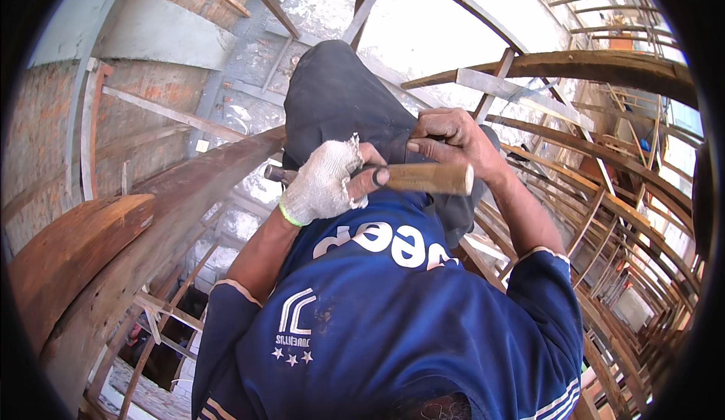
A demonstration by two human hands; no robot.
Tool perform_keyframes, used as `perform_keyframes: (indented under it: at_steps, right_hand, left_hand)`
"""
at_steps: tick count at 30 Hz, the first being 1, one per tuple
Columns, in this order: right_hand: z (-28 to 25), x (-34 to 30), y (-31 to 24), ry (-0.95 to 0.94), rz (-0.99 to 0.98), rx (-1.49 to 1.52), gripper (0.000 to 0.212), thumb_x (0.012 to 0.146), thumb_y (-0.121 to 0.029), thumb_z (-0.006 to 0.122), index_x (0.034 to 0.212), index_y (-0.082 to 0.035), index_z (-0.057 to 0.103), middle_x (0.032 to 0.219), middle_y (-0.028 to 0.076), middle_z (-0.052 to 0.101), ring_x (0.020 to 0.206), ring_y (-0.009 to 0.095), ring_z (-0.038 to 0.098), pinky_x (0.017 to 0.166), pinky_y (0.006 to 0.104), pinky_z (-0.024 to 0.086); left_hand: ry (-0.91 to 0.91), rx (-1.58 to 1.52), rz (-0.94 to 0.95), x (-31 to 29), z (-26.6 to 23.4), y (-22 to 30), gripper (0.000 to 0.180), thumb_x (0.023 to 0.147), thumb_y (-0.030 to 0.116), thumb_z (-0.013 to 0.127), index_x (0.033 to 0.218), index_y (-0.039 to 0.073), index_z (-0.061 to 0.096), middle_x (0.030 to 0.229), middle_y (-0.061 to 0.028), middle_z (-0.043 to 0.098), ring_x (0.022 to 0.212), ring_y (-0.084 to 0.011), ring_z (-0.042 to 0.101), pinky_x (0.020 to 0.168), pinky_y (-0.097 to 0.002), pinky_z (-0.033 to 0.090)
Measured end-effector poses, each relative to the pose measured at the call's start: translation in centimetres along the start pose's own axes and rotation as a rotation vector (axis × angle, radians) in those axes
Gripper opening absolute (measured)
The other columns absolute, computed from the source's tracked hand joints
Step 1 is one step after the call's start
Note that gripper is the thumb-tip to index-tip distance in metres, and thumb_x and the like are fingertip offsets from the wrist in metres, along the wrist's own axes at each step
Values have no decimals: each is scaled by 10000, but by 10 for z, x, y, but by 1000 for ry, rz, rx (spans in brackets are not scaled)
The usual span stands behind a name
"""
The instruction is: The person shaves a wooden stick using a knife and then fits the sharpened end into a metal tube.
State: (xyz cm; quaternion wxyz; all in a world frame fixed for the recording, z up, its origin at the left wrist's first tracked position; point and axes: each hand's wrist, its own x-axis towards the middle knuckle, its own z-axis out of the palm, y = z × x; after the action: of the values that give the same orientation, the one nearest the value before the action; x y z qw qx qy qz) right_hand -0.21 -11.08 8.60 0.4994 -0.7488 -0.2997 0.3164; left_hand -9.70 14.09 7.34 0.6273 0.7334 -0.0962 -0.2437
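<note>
My left hand [321,182], in a white knit glove with bare fingertips, is wrapped round a wooden-handled tool [436,178] held crosswise over my lap. The tool's thick handle sticks out to the right, and a dark metal end shows left of the glove. The grip hides its middle, so its kind is unclear. My bare right hand [457,137] is just above the handle's end, by the dark trousers [343,99]. Its fingers are curled and the thumb pressed against them; whatever they pinch is too small or hidden to name.
A thick wooden beam [174,209] slants past on the left, beside a curved timber [83,231]. Curved wooden ribs [574,65] and a lattice of struts stretch along the right. A dark gap [162,356] opens at lower left. Pale ground [445,24] lies beyond my knees.
</note>
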Motion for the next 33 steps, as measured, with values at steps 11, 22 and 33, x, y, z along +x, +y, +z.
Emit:
perform_keyframes:
  at_steps: [11, 22, 33]
  right_hand:
    - [17, -7, -40, -253, -334, -87, 181, 852, -88, 756, 778, 11, 624, 748, 130, 597, 725, 341, 654, 617, 447, 499]
    - [20, -38, -45, -339, -40, 7, 116, 868, -65, 727, 806, -1, 652, 787, 152, 662, 759, 366, 671, 673, 468, 503]
    - [24, -47, -20, -368, 55, 361, 109, 898, -60, 737, 971, 22, 729, 864, 121, 729, 804, 242, 700, 735, 374, 518]
  left_hand:
    - [-140, 304, 244, -8, 19, -6, 425, 881, 443, 743, 897, 19, 713, 758, -181, 671, 761, -381, 699, 664, -461, 542]
    - [-242, 147, 243, -5, 30, -6, 347, 908, 397, 730, 917, 50, 734, 834, -131, 702, 747, -358, 694, 663, -445, 528]
    - [-322, 125, 263, -5, 24, -6, 395, 884, 483, 743, 976, 99, 752, 838, -121, 716, 784, -363, 708, 691, -448, 539]
